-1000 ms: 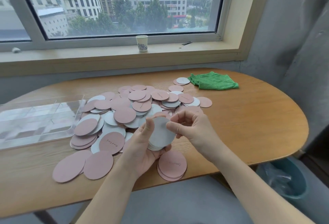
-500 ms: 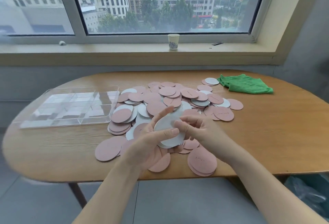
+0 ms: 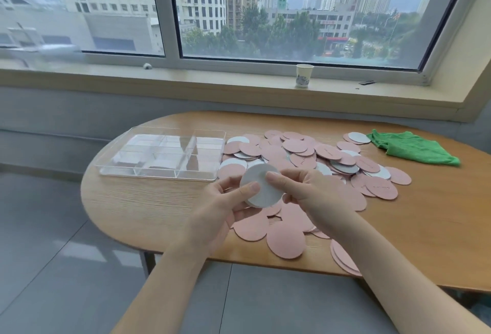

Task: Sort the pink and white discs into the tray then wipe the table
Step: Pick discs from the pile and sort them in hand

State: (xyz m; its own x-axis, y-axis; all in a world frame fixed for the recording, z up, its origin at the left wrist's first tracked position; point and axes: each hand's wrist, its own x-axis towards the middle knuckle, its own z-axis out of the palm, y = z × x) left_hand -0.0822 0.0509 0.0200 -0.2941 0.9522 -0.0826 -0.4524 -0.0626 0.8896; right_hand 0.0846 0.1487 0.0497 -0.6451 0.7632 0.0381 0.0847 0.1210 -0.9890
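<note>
While my left hand [image 3: 212, 209] cradles a small stack of white discs [image 3: 261, 186], thumb across its face, my right hand [image 3: 308, 190] pinches its right edge. Pink discs [image 3: 300, 147] lie heaped beneath and beyond my fingers, their faint writing unreadable. Beyond my left fingers sits the clear tray [image 3: 164, 154]; far right, the green cloth [image 3: 414, 147].

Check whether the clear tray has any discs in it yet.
Empty, it seems. The tray shows only its clear dividers and pale reflections; the discs lie beside it on the table.
</note>
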